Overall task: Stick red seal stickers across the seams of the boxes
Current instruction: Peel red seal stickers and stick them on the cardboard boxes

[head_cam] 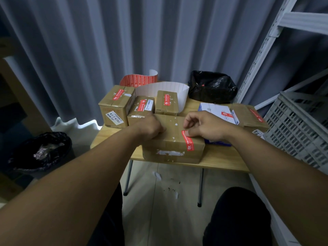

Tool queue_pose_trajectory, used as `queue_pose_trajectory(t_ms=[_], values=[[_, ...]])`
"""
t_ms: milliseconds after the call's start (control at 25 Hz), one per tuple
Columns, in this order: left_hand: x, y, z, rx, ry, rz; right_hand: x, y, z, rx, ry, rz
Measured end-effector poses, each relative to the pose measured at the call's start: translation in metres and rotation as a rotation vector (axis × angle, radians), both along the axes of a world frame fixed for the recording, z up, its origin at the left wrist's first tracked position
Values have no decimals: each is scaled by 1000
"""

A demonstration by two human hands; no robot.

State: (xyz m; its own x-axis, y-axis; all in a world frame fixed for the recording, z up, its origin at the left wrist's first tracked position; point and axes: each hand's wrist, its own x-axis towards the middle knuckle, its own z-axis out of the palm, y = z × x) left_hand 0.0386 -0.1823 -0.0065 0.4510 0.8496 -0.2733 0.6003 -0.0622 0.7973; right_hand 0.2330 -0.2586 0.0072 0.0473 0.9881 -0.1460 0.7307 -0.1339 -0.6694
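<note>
Head cam: front box (174, 134) on the worktop (223, 161). Red seal sticker (188, 142) runs over the box's top-front edge, right side. Right hand (207, 126): thumb presses the sticker's top end, fingers curled. Left hand (150, 129): fist on the box's top left. Sealed boxes (115, 103) behind the box.

Red seal sticker (189, 141) with white print on brown box (173, 146).
</note>
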Motion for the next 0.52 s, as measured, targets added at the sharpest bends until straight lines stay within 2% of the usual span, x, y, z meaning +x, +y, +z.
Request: queue_pose_trajectory(t_ms=[360, 520], values=[[1, 3, -5, 32, -13, 9, -9, -8, 2, 73, -182, 27], [5, 2, -11, 130, 74, 144, -11, -12, 9, 81, -212, 41]])
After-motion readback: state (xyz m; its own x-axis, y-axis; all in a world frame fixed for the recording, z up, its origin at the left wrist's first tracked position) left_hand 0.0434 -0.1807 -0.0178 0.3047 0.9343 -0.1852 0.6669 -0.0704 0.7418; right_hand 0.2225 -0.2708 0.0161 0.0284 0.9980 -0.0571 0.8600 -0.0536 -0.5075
